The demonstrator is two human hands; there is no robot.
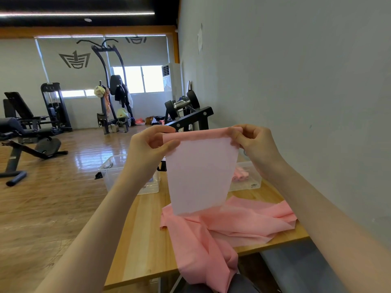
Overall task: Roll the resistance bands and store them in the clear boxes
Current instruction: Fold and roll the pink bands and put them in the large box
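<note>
Head view: nearest you, the pink resistance band [203, 174] trails off the wooden table [148, 240]. Your left hand [152, 144] and right hand [254, 140] pinch its top corners, lifted. Beyond stand two clear boxes [112, 172], the right one [249, 176] holding pink rolls [239, 175].

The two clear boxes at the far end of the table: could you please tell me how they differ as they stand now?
The right clear box holds pink rolled bands; no bands show in the left clear box. The left clear box sits at the open edge of the table, the right clear box on the wall side. The left forearm crosses the left clear box; the held pink band hides much of the right one. Both are clear plastic and stand upright.
</note>
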